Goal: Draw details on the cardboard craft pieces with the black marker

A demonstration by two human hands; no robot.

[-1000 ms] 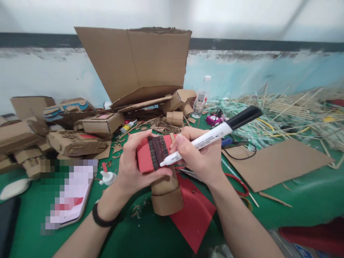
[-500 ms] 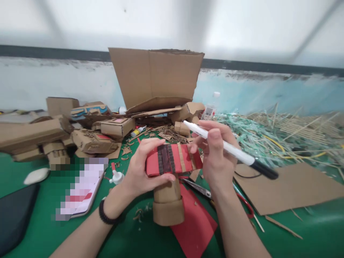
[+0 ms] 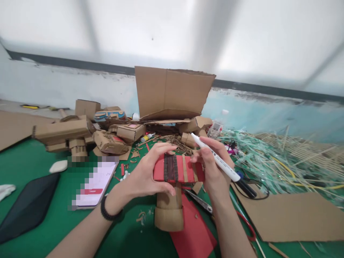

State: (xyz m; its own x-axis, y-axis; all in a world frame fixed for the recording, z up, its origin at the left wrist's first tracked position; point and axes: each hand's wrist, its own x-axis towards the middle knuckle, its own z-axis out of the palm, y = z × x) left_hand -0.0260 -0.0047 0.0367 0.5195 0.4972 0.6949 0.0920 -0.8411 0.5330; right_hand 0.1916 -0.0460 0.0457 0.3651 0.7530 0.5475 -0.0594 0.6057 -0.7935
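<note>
A cardboard model stands upright before me, with a round tan base and a red box-shaped top crossed by dark and tan strips. My left hand is closed round the left end of its red top, thumb in front and fingers behind. In my right hand is a white marker pen with a black end, its white tip pointing up and left. Some fingers of that hand are at the right end of the red top. Red paper and scissors lie beside the base.
A phone and a black pouch lie to the left. Other cardboard models and scraps fill the back, before a standing cardboard sheet. Green plastic and thin sticks heap at right, behind a flat cardboard piece.
The view has shifted, so the background sits lower and further right. The marker's black end tilts further down. Both hands keep their holds on the model and the marker.
</note>
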